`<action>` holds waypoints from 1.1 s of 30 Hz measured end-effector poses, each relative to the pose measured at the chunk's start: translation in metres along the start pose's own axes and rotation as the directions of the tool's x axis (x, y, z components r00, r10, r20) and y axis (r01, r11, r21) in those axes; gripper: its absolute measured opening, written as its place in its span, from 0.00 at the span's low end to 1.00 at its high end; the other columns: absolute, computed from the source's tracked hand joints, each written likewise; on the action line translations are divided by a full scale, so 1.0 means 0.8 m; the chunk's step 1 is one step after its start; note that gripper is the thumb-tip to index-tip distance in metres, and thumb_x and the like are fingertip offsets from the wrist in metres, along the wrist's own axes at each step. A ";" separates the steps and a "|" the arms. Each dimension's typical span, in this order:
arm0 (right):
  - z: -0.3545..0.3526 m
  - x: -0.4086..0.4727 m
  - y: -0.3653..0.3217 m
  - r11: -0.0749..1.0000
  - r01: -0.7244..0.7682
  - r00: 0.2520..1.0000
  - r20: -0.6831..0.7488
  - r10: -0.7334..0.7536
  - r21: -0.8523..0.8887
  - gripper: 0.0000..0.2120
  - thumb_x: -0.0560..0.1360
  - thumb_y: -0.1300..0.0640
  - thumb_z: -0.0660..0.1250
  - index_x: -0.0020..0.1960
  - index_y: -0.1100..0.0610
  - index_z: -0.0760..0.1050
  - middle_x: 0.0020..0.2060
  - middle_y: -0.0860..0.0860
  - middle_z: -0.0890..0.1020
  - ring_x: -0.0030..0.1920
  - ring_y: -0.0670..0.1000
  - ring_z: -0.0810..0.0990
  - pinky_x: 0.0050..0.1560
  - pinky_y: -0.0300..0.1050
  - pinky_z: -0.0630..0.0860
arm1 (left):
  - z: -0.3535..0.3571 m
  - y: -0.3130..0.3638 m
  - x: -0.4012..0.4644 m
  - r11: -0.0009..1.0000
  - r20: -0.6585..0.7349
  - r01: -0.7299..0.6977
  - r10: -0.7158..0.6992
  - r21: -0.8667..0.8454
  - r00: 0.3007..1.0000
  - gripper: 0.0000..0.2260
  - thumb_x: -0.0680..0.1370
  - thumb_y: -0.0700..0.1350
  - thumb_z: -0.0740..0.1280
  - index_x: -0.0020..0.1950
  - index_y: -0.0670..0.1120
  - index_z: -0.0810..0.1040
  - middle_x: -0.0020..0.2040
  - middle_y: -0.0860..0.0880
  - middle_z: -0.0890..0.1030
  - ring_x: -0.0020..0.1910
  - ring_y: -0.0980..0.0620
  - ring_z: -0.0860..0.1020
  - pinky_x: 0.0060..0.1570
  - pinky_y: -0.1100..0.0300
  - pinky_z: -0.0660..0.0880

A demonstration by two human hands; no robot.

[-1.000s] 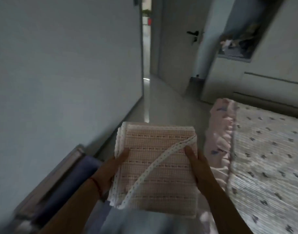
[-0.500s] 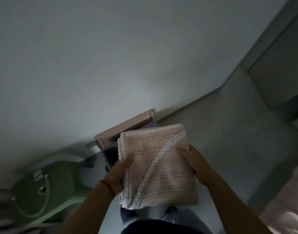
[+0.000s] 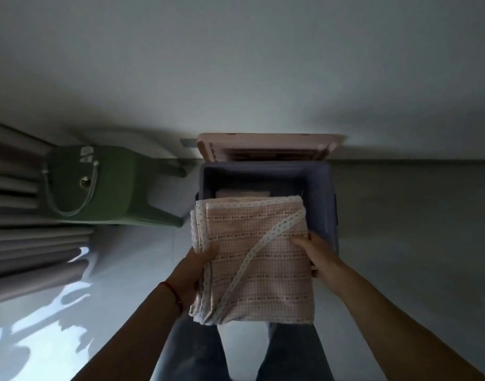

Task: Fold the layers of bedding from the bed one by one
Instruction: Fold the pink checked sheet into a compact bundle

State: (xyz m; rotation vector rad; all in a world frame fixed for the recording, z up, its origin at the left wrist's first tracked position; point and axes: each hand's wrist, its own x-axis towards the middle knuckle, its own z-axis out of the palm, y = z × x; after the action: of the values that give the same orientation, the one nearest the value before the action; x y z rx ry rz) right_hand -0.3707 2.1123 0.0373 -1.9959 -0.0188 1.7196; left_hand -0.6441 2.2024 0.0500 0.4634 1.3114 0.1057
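A folded pink checked blanket (image 3: 252,257) with white lace trim is held flat in front of me, over the near side of an open blue storage box (image 3: 322,193). My left hand (image 3: 197,268) grips its left edge, thumb on top. My right hand (image 3: 318,257) grips its right edge, thumb on top as well. Inside the box a folded pinkish cloth (image 3: 242,193) shows behind the blanket. The bed is out of view.
The box's pink lid (image 3: 266,147) leans open against the white wall. A green chair (image 3: 98,185) stands left of the box. Grey curtains (image 3: 29,243) hang at the far left with sunlight patches on the floor. My legs stand below the blanket.
My view has swung from the doorway and bed down to the storage box by the wall. Both hands kept their hold and carried the folded blanket over the box.
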 end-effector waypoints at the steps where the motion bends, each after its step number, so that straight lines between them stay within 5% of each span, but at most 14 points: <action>1: -0.001 0.028 -0.001 1.000 -0.010 1.000 -0.007 0.010 -0.009 0.18 0.77 0.45 0.70 0.65 0.45 0.76 0.56 0.48 0.85 0.54 0.52 0.84 0.50 0.48 0.80 | 0.000 -0.004 0.024 1.000 -0.011 -0.003 0.003 0.019 1.000 0.18 0.79 0.51 0.69 0.69 0.52 0.73 0.62 0.44 0.82 0.59 0.42 0.83 0.57 0.44 0.80; 4: -0.002 0.137 0.004 1.000 0.000 1.000 -0.029 0.000 -0.007 0.19 0.77 0.46 0.71 0.66 0.48 0.76 0.55 0.49 0.85 0.54 0.52 0.85 0.53 0.50 0.80 | 0.002 -0.016 0.131 0.997 -0.086 -0.011 0.017 0.074 0.996 0.17 0.79 0.53 0.69 0.67 0.50 0.76 0.59 0.45 0.84 0.58 0.41 0.83 0.60 0.40 0.78; 7: 0.006 0.251 0.025 0.999 -0.020 0.999 -0.040 0.021 0.029 0.19 0.78 0.48 0.70 0.68 0.49 0.76 0.57 0.50 0.84 0.55 0.52 0.83 0.46 0.48 0.77 | -0.003 -0.039 0.246 0.984 -0.262 -0.044 0.088 0.171 0.961 0.13 0.79 0.57 0.68 0.59 0.52 0.79 0.54 0.48 0.84 0.54 0.45 0.82 0.56 0.46 0.80; 13: 0.020 0.446 0.077 0.998 -0.020 0.998 -0.053 0.023 0.064 0.18 0.78 0.48 0.71 0.67 0.48 0.77 0.56 0.50 0.85 0.54 0.52 0.84 0.50 0.51 0.78 | -0.029 -0.077 0.437 0.930 -0.402 -0.093 0.243 0.357 0.883 0.17 0.81 0.55 0.66 0.64 0.46 0.77 0.54 0.47 0.82 0.52 0.47 0.82 0.47 0.55 0.78; 17: 0.038 0.554 0.113 0.995 0.003 0.999 -0.034 0.001 0.099 0.17 0.78 0.51 0.71 0.66 0.49 0.78 0.57 0.50 0.85 0.54 0.52 0.85 0.55 0.52 0.80 | -0.047 -0.107 0.532 0.875 -0.451 -0.099 0.337 0.474 0.826 0.18 0.82 0.54 0.63 0.68 0.47 0.76 0.56 0.48 0.81 0.55 0.45 0.80 0.55 0.53 0.77; 24: 0.069 0.618 0.150 0.996 0.043 0.999 -0.014 -0.042 0.075 0.25 0.80 0.46 0.68 0.74 0.47 0.67 0.65 0.49 0.79 0.60 0.50 0.79 0.63 0.55 0.76 | -0.089 -0.150 0.608 0.880 -0.411 -0.148 0.352 0.451 0.841 0.27 0.83 0.57 0.61 0.80 0.52 0.61 0.74 0.52 0.71 0.70 0.50 0.72 0.72 0.51 0.68; 30: 0.066 0.603 0.141 0.995 0.082 0.997 -0.010 -0.082 -0.059 0.26 0.80 0.45 0.68 0.75 0.44 0.65 0.67 0.47 0.77 0.63 0.51 0.78 0.67 0.59 0.74 | -0.086 -0.148 0.588 0.847 -0.409 -0.181 0.415 0.499 0.813 0.25 0.84 0.52 0.62 0.80 0.51 0.62 0.72 0.52 0.73 0.68 0.52 0.73 0.71 0.53 0.68; 33: 0.064 0.589 0.131 0.967 0.111 0.994 0.005 -0.113 -0.231 0.28 0.81 0.47 0.66 0.78 0.46 0.61 0.71 0.49 0.74 0.67 0.52 0.75 0.66 0.51 0.72 | -0.073 -0.140 0.572 0.773 -0.397 -0.116 0.441 0.624 0.805 0.28 0.83 0.44 0.63 0.81 0.48 0.56 0.74 0.46 0.71 0.70 0.45 0.72 0.68 0.58 0.66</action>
State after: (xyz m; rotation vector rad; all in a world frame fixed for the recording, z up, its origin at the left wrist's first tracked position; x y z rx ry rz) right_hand -0.3558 2.1932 -0.4409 -2.1213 -0.3374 1.7010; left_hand -0.5983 2.2689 -0.4179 1.2384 1.8105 0.0969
